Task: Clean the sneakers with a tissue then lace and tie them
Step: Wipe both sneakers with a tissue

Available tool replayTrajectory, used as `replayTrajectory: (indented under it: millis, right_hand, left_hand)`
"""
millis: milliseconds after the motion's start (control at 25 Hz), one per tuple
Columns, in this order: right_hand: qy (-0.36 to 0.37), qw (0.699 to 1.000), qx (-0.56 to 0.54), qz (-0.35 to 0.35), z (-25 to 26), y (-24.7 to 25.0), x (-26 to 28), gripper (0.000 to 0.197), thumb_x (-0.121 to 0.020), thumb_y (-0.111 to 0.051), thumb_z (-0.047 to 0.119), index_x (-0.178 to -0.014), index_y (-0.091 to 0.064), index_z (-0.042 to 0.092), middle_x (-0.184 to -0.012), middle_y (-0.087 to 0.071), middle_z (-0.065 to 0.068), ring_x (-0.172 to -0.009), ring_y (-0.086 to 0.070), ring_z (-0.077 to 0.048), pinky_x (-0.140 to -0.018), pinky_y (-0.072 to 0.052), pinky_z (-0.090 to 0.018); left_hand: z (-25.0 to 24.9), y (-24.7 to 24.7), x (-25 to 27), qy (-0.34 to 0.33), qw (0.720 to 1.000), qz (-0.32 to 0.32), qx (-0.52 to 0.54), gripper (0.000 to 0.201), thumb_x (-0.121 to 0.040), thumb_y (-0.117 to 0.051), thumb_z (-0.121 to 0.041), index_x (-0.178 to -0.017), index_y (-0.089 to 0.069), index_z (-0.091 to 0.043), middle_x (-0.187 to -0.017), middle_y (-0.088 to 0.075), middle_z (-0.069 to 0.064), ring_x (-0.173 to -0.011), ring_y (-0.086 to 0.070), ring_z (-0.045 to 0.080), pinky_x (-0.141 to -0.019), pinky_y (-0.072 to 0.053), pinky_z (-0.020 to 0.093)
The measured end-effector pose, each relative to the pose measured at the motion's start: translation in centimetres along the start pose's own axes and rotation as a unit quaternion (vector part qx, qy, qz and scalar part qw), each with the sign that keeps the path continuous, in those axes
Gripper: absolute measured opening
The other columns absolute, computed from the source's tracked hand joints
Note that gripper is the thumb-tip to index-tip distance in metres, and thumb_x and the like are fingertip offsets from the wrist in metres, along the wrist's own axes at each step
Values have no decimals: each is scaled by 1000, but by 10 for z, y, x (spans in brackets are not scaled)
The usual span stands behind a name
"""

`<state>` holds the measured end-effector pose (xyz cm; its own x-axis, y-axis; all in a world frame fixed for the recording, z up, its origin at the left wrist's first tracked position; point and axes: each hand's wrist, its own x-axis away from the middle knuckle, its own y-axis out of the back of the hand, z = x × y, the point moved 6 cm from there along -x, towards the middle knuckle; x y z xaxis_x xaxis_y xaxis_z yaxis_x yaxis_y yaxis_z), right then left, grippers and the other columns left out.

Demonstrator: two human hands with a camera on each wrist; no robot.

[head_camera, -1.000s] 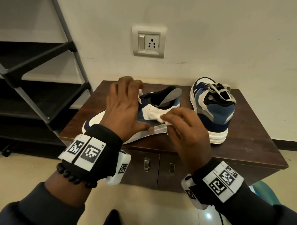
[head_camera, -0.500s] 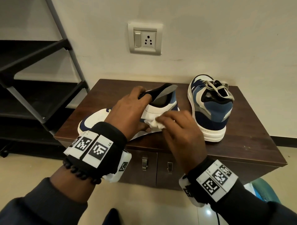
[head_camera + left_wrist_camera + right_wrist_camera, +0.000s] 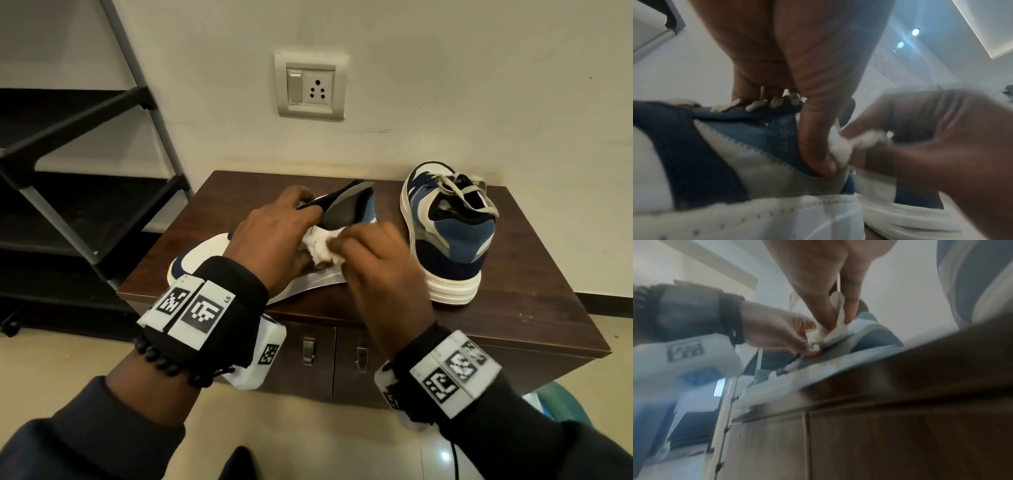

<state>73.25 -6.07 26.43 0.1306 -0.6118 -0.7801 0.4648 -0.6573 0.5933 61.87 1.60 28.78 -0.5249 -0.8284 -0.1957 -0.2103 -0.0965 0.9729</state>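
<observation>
The near sneaker (image 3: pixel 205 255) lies on the cabinet (image 3: pixel 534 308), toe to the left and heel to the right, its white sole facing the person. The left hand (image 3: pixel 274 240) grasps this sneaker across its upper: the fingers curl over the laced top, and the left wrist view shows the thumb (image 3: pixel 816 146) pressed against the blue side panel. The right hand (image 3: pixel 376 267) pinches a crumpled white tissue (image 3: pixel 322 248) between thumb and fingertips and holds it against the sneaker's side, just beside the left thumb; in the right wrist view the tissue (image 3: pixel 830 332) touches the shoe at the heel quarter. The dark insole (image 3: pixel 342 209) stands up out of the sneaker's opening. The second sneaker (image 3: pixel 448 236) stands upright on its sole at the right of the cabinet top, heel toward the person, with loose pale laces (image 3: pixel 455 186) across its opening; it is apart from both hands. A wall socket (image 3: pixel 310 87) is mounted above the cabinet, and a dark rack (image 3: pixel 78 192) stands to the left.
</observation>
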Motion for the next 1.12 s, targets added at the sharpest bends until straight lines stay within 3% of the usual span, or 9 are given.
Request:
replayTrajectory:
  millis: [160,320,400,520,680,800,880,1000,1120]
  right_hand:
    - [22,992,35,116,0,-24,27,18,-80,-64,10,-98,-66,9,-90,-59,-6,-81,-56,-22,-53,-51,-35]
    - [7,999,19,45,5,-9,9,15,-85,-62,11,-99,-66,7,-92,-60,-8,-84,-55,-22,-59,-50,-31]
    - [38,995,40,85,15,-22,18,16,-85,-61,11,-101,-66,8,-92,-59,-7,-84,-50,-20,-54,-48,-30]
    - [60,983,52,163,21,-34,32,23,-70,-79,10,-92,-70,10,-89,-61,-4,-81,-50,-17,-49,-43,-23]
    - [53,988,35,141,18,-23,20,27,-70,-78,11,-96,-70,10,-93,-62,-5,-84,-57,-19,-56,-50,-24]
    - [42,981,31,184,12,-28,32,35,-63,-85,12,-94,-71,12,-91,-62,-4,-80,-58,-18,-52,-51,-23]
    - [18,993,4,117,8,-16,21,29,-70,-79,9,-98,-70,9,-93,-63,-8,-82,-59,-21,-60,-54,-28]
    - [-13,999,-23,-31,2,11,-4,20,-84,-63,8,-102,-68,2,-98,-63,-13,-90,-56,-23,-72,-50,-29]
    - [38,997,28,65,10,-14,20,24,-78,-72,8,-102,-67,5,-97,-62,-11,-88,-58,-24,-61,-53,-32]
  left_hand:
    - [0,1,-1,7,1000,24,-3,47,-80,-72,-36,-124,-55,-29,-146,-33,-9,-117,-53,23,-88,-45,38]
    - [5,4,-2,6,999,45,1,47,-84,-69,-31,-127,-52,-40,-146,-28,-19,-118,-52,21,-90,-46,42]
    - [7,5,0,3,999,52,12,49,-82,-70,-32,-127,-53,-42,-145,-28,-22,-119,-52,20,-90,-47,41]
    - [7,4,0,6,998,60,22,52,-80,-72,-34,-128,-52,-42,-145,-28,-23,-118,-52,19,-90,-45,40]
    - [8,3,-3,-4,998,56,25,53,-81,-72,-33,-129,-51,-40,-146,-28,-21,-118,-51,18,-90,-45,40]
    - [11,3,-1,-15,998,54,37,55,-81,-73,-30,-130,-51,-38,-146,-28,-20,-126,-45,16,-96,-45,41]
    - [16,5,0,-30,997,56,50,58,-80,-73,-25,-132,-51,-36,-147,-30,-16,-128,-43,15,-99,-44,41]
    - [20,9,3,-50,996,54,53,57,-81,-73,-24,-133,-52,-30,-147,-32,-11,-126,-43,15,-100,-41,30]
    - [17,9,5,-53,996,52,51,57,-80,-74,-22,-133,-53,-31,-147,-33,-12,-126,-44,15,-99,-38,28]
